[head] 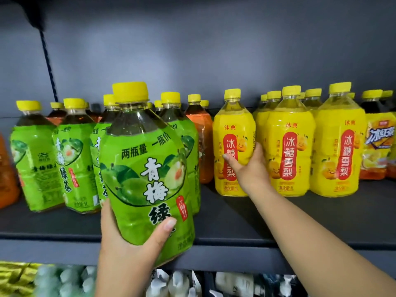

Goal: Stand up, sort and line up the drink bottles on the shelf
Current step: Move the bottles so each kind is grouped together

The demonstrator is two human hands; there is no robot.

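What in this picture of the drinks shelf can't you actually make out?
- Head view: the bottom of the label on the green bottle, covered by the left hand.
- The fingers of the right hand, behind the yellow bottle.
- Rear bottles, hidden by the front rows; only caps show.
- The orange bottle, cut by the left edge.
- Goods on the lower shelf, blurred.

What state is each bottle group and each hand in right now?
Held green bottle: upright, capped, off the shelf, gripped by left hand.
Green bottles on shelf: standing, capped.
Leftmost yellow bottle: standing, gripped by right hand.
Other yellow bottles: standing, capped.
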